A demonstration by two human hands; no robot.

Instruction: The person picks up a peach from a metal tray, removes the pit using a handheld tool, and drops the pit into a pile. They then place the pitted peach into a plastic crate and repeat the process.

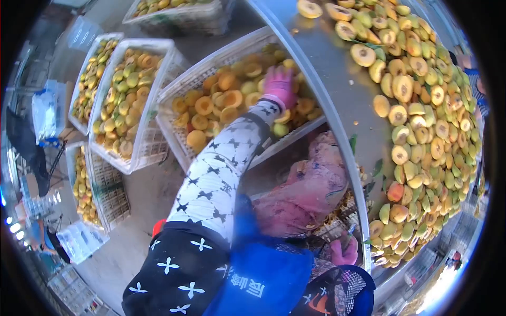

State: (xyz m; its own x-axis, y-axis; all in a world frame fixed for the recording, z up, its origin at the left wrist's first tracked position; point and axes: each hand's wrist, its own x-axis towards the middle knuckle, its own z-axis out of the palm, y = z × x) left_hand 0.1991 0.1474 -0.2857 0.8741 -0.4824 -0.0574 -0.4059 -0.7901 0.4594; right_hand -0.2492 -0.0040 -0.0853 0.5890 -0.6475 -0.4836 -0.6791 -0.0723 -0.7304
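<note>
My left hand (pixel 280 88), in a pink glove, reaches into a white plastic crate (pixel 182 84) of halved yellow peaches (pixel 230 98). Its fingers are stretched out over the fruit at the crate's far side. Close to the metal table's rim (pixel 345 139), my right hand (pixel 343 252), also pink-gloved, is held low by my body. Those fingers are curled around a small dark object that I cannot make out. Just above that hand is a small basket (pixel 333 230) with brownish scraps, partly hidden by my stained pink trousers (pixel 305 197).
A large heap of halved peaches (pixel 416 137), many with pits, covers the right of the table. Full crates (pixel 129 100) stand on the floor at left, another crate (pixel 179 18) at the top. People's arms show at the right edge (pixel 477 92).
</note>
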